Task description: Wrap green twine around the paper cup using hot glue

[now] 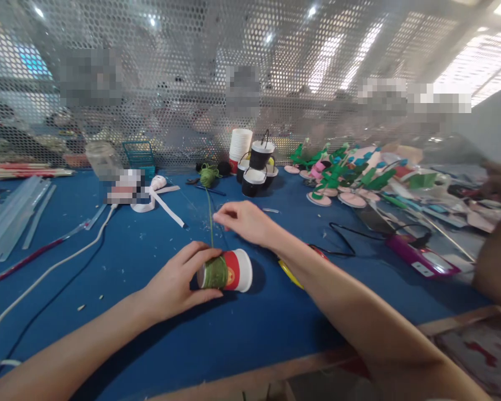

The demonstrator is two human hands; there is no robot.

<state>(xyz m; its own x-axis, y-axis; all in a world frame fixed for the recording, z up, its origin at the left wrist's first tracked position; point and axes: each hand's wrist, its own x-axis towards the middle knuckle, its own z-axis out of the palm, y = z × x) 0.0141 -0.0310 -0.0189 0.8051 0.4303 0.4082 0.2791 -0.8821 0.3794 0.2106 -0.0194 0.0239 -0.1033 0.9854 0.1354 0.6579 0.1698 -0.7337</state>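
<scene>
My left hand (179, 281) grips a red and white paper cup (231, 271) that lies on its side on the blue table (121, 245). Green yarn is wound round the cup's base end. My right hand (244, 220) hovers just behind the cup, fingers pinched on the green yarn strand (211, 214). That strand runs back to a green yarn ball (209, 174).
Behind stand a stack of white cups (240, 143) and several black-wrapped cups with handles (256, 167). Green and pink paper flowers (338, 175) crowd the right. A purple device (421, 258) with a black cable, white ribbon (162, 200), glue sticks (12, 214) and a perforated metal screen (192, 83) are nearby.
</scene>
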